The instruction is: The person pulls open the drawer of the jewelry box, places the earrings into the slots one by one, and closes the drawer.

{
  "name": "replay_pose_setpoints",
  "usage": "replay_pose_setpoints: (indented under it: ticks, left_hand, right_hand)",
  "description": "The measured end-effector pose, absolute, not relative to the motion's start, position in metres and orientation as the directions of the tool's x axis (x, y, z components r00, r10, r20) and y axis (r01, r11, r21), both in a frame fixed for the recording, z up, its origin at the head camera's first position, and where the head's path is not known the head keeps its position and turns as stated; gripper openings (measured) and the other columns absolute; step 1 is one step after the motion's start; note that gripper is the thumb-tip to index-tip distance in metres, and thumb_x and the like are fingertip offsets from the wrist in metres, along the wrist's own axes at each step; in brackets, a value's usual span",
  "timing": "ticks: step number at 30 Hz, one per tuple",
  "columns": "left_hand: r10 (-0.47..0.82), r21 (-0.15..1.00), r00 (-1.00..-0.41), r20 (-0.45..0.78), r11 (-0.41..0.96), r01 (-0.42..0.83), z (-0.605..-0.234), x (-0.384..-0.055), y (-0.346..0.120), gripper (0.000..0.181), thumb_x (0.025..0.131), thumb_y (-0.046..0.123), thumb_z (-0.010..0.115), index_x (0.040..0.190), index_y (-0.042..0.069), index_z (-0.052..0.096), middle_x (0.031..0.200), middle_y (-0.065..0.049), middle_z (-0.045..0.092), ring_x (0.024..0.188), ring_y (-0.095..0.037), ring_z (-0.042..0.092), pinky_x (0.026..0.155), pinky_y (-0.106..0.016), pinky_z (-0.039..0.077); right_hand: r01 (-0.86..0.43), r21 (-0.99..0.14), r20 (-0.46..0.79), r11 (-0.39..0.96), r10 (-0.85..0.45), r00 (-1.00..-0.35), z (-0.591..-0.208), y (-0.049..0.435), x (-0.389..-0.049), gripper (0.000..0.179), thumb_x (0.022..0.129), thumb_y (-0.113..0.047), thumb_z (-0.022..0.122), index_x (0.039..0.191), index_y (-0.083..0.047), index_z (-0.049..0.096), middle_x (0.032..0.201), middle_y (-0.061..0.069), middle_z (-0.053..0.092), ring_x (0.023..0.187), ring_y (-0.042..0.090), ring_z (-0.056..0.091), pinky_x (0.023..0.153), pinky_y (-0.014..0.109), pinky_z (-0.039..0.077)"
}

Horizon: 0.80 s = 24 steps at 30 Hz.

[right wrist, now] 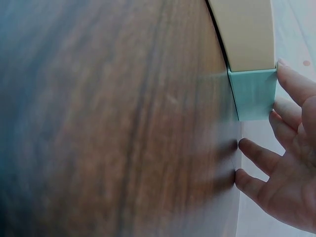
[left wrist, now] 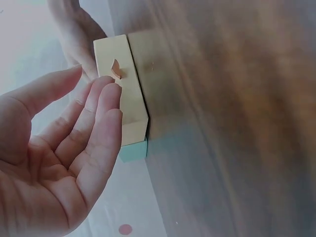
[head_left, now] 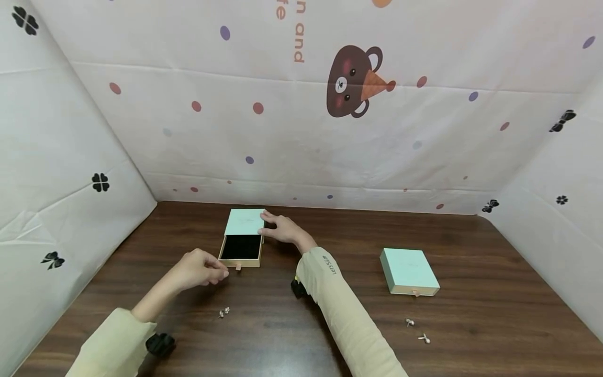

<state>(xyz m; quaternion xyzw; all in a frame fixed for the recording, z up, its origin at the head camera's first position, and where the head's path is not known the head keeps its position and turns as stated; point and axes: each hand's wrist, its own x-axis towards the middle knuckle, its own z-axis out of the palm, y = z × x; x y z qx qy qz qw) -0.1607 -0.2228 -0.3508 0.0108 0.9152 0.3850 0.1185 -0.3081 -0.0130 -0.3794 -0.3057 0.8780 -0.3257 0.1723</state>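
Observation:
A mint-green drawer-style gift box (head_left: 245, 221) stands at the back left. Its cream drawer (head_left: 240, 263) is slid out toward the front and shows a black lining (head_left: 241, 247). My left hand (head_left: 200, 269) hovers just in front of the drawer's left corner, its fingers loosely bent around nothing. In the left wrist view, a gap lies between thumb and fingertips, close to the small pull tab (left wrist: 116, 68). At the box's right edge, my right hand (head_left: 281, 229) rests its fingertips on the mint sleeve. The right wrist view shows those fingers spread beside the sleeve's side (right wrist: 253, 94).
A second mint box (head_left: 410, 269), with its drawer in, sits to the right. Small silver stud-like pieces (head_left: 223, 312) lie in front of the left box, and two more (head_left: 424, 339) lie before the right one. Patterned white cloth (head_left: 292, 136) walls the wooden table.

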Motion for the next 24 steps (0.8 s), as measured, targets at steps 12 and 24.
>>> replay_pose_setpoints:
  ticks: [12, 24]
  left_hand:
    - [0.174, 0.737, -0.957, -0.231, 0.674, -0.056, -0.356, -0.139, -0.232, 0.015, 0.078, 0.019, 0.071, 0.085, 0.005, 0.070, 0.071, -0.002, 0.064, 0.067, -0.013, 0.059, 0.060, -0.030, 0.051]
    - [0.268, 0.772, -0.924, -0.271, 0.634, -0.043, -0.362, -0.130, -0.235, 0.017, 0.075, 0.014, 0.072, 0.087, 0.003, 0.069, 0.074, -0.003, 0.066, 0.067, -0.016, 0.059, 0.059, -0.031, 0.049]
  right_hand:
    - [-0.427, -0.672, -0.101, 0.605, -0.646, -0.757, -0.379, -0.014, -0.308, 0.060, 0.093, -0.036, 0.051, 0.144, -0.018, 0.025, 0.152, -0.005, 0.014, 0.138, 0.020, 0.016, 0.108, 0.037, 0.023]
    - [-0.419, -0.690, -0.104, 0.590, -0.654, -0.749, -0.380, -0.012, -0.309, 0.062, 0.091, -0.045, 0.049, 0.144, -0.022, 0.024, 0.151, -0.009, 0.013, 0.137, 0.017, 0.015, 0.108, 0.036, 0.023]
